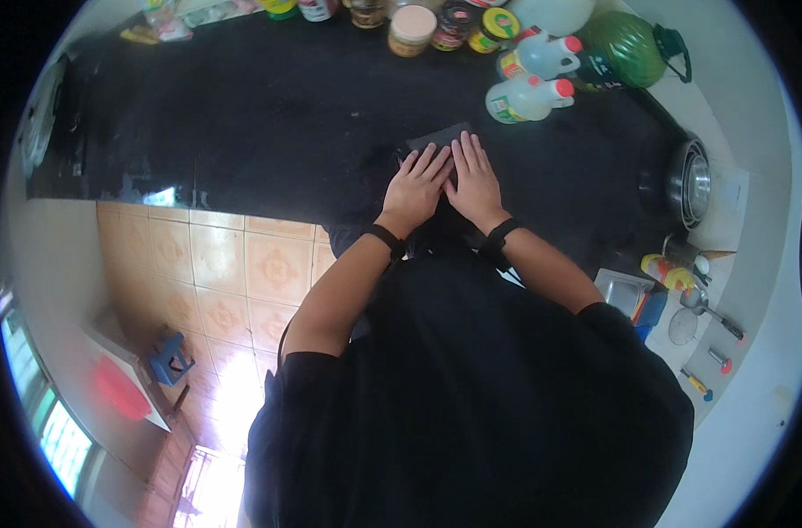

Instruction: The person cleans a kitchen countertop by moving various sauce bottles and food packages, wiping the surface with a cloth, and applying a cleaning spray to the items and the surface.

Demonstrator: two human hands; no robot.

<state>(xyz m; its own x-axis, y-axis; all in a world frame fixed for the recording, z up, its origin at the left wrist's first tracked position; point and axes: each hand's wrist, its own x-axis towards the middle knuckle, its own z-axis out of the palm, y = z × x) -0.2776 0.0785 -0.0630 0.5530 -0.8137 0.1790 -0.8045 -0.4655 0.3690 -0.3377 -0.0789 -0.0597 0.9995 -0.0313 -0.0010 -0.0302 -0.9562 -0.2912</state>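
Observation:
My left hand [414, 188] lies palm down with its fingers a little spread. Beside it, my right hand [475, 181] is also flat, the two meeting near the thumbs and index fingers. Both press on a dark grey, cloth-like piece [438, 136], whose far edge shows past my fingertips; the rest is hidden under the hands. This piece lies on a black countertop [255, 119]. Neither hand has its fingers curled around anything.
White plastic jugs with red caps [523, 99], a large green bottle [628, 49] and several jars [412, 31] stand at the back. Nested metal bowls [694, 181] sit at the right, above a sink [622, 290]. A blue stool [171, 360] is on the tiled floor [219, 251].

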